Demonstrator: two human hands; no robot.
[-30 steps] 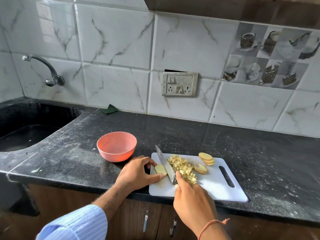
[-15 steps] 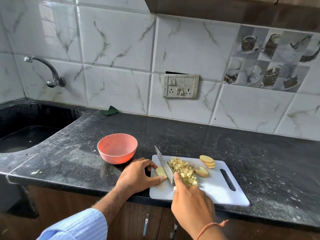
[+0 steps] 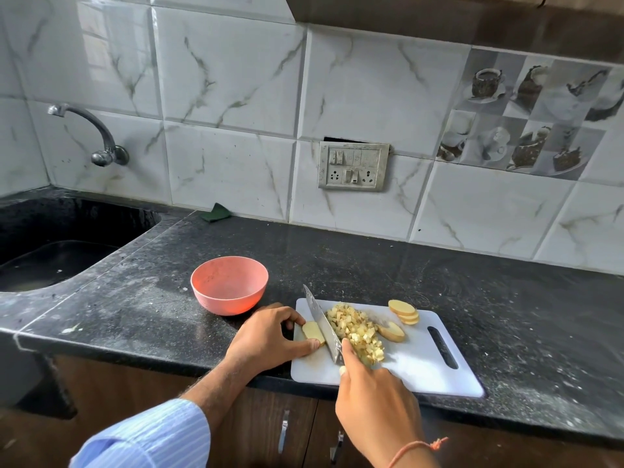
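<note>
A white cutting board [image 3: 439,373] lies at the front edge of the black counter. My left hand [image 3: 266,336] pinches a pale potato piece [image 3: 312,332] at the board's left end, between fingertips and thumb. My right hand [image 3: 374,407] grips the handle of a knife [image 3: 320,319], forefinger along the spine, with the blade's edge down right beside that piece. Right of the blade sits a heap of diced potato [image 3: 358,329]. Beyond it are a half slice [image 3: 391,331] and a short stack of round slices [image 3: 405,311].
An empty pink bowl [image 3: 229,288] stands on the counter [image 3: 371,258] just left of the board. A black sink [image 3: 50,251] with a wall tap [image 3: 98,136] is at the far left. A green scrub pad [image 3: 216,212] lies by the tiled wall, below a switch plate [image 3: 353,166].
Both hands keep their grips on the potato piece and the knife, and the blade stays beside the piece. The view has shifted slightly; nothing else on the board has moved.
</note>
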